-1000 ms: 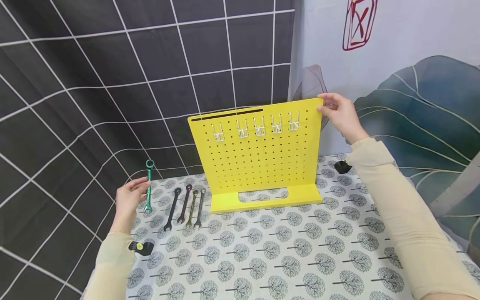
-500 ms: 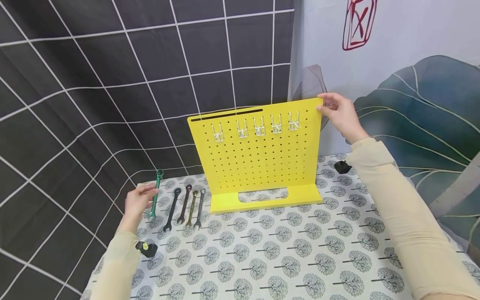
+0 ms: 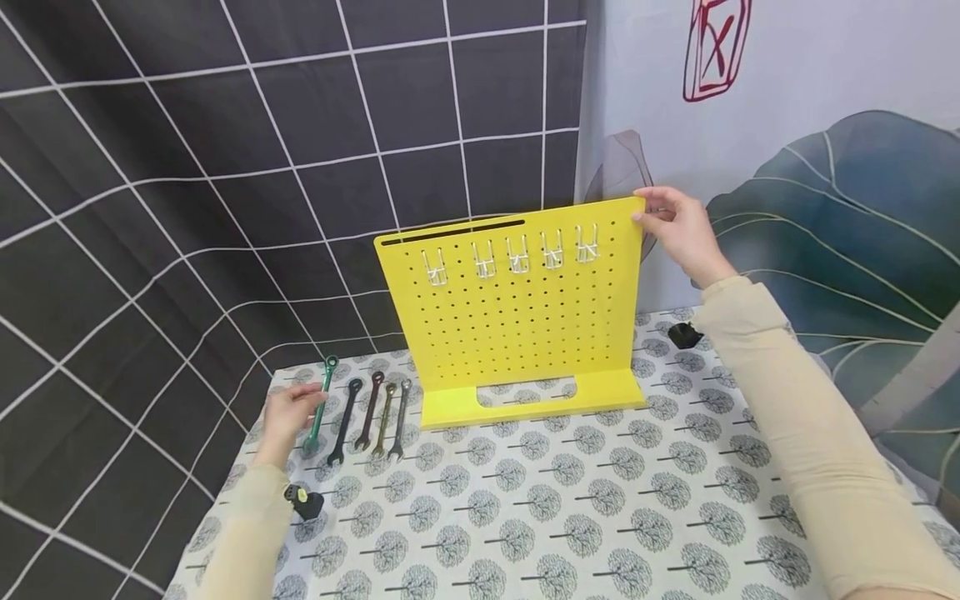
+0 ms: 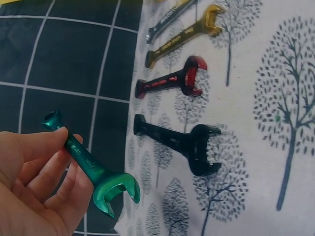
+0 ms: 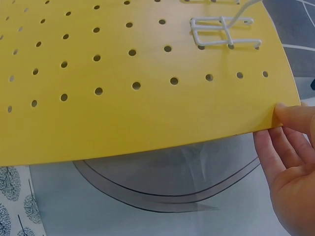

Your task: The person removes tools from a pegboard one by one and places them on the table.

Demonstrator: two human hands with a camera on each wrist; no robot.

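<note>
My left hand [image 3: 287, 418] pinches a green combination wrench [image 4: 88, 164] between thumb and fingers, its open end pointing toward me. Beside it on the cloth lies a row of other wrenches: a black one [image 3: 345, 422], a red one [image 3: 369, 412], a gold one [image 3: 385, 419] and a silver one [image 3: 400, 419]. Whether the green wrench touches the cloth, I cannot tell. At the upper right corner of a yellow pegboard [image 3: 525, 325], my right hand [image 3: 681, 229] grips the edge, thumb on the front face and fingers behind. The board stands upright on its base.
Several white wire hooks [image 3: 518, 255] hang in a row near the board's top. A tree-patterned cloth [image 3: 525, 517] covers the table. Behind stands a dark gridded curtain [image 3: 300, 125], with a pale patterned one [image 3: 825, 83] to the right.
My left hand has moved right and down with the green wrench, bringing it closer to the black wrench. The right hand and the pegboard have stayed in place.
</note>
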